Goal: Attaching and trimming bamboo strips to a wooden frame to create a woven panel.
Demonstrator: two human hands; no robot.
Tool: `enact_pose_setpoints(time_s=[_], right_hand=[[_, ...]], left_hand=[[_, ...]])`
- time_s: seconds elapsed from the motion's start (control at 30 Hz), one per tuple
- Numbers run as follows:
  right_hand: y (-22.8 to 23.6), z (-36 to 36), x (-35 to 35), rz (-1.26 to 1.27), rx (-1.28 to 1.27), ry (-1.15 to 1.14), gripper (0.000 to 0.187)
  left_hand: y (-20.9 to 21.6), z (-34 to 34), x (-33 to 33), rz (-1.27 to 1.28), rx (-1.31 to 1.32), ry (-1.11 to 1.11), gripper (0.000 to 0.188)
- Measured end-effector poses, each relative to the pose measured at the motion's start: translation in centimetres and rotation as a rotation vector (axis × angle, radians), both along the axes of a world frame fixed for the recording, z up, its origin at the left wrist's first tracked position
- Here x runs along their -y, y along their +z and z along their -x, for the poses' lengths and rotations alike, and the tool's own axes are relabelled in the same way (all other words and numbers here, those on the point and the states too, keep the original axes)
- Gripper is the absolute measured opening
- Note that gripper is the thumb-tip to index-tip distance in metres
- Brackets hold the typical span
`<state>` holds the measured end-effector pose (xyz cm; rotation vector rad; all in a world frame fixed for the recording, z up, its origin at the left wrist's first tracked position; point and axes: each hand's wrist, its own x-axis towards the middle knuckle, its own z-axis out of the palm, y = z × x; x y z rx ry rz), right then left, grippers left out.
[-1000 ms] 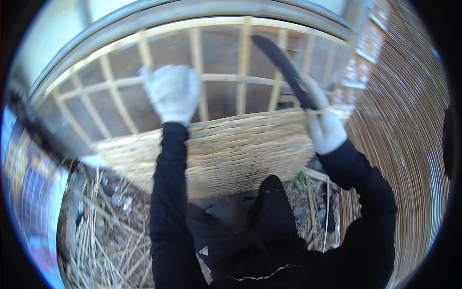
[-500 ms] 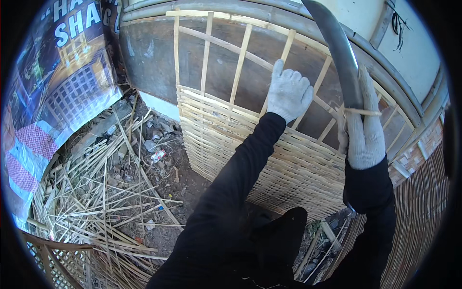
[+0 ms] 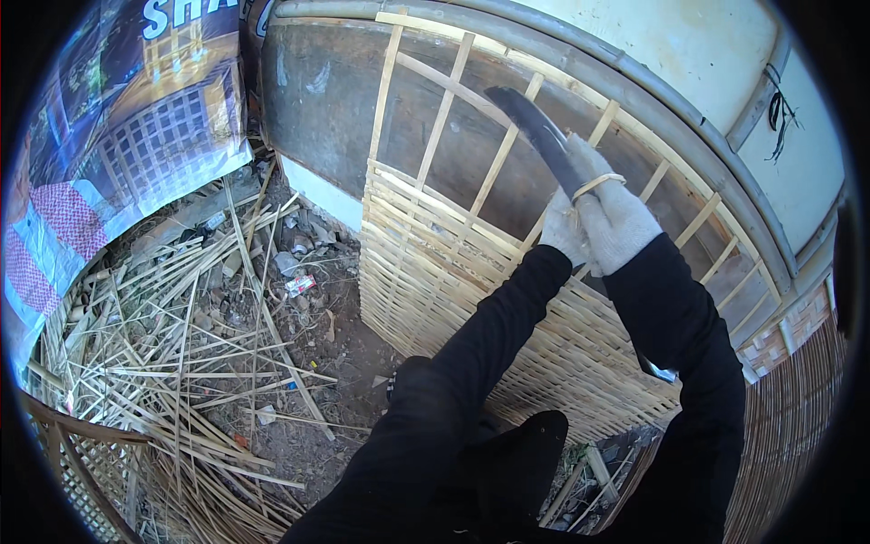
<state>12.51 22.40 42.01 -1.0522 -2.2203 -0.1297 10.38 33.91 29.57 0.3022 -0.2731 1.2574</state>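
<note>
My right hand (image 3: 618, 218), in a white knit glove, is closed on a machete with a dark curved blade (image 3: 544, 136). The blade points up and left across the bare laths, and a pale band (image 3: 598, 184) loops over the glove and blade base. My left hand (image 3: 564, 234), gloved too, is right against the right hand. Its fingers are mostly hidden there, so their grip does not show. Below both hands is a partly woven bamboo panel (image 3: 453, 272). Tight horizontal strips fill its lower part, and upright laths (image 3: 441, 122) stand open above, crossed by a thin diagonal strip.
The panel leans against a dark board (image 3: 317, 100) beneath grey pipe-like rails (image 3: 634, 63). Loose bamboo strips (image 3: 199, 363) and litter cover the ground at left. A printed banner (image 3: 154, 136) hangs at far left. A slatted brown screen (image 3: 788, 417) stands at right.
My right hand has brought the machete down and left, from upright to slanting over the laths. My left hand has dropped from its thumb-up pose to meet it. The view has shifted slightly.
</note>
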Motion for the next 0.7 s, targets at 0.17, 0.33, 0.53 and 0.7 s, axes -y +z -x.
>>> enact_pose_setpoints(time_s=[0.17,0.33,0.53,0.7], right_hand=[[1.4,-0.1,0.6,0.114,0.145,-0.266,0.041],[2.0,-0.4,0.2,0.016,0.033,-0.156,0.047],[1.3,-0.8,0.6,0.166,0.187,-0.239,0.045],[0.9,-0.1,0.7,0.216,0.076,-0.296,0.042]], left_hand=[[-0.3,0.8,0.9,-0.320,-0.098,0.197,0.052],[1.0,1.6,2.0,-0.608,-0.928,1.278,0.065],[0.9,1.9,2.7,-0.480,-0.730,0.823,0.066],[0.6,2.2,2.8,-0.220,0.129,-0.019,0.061]])
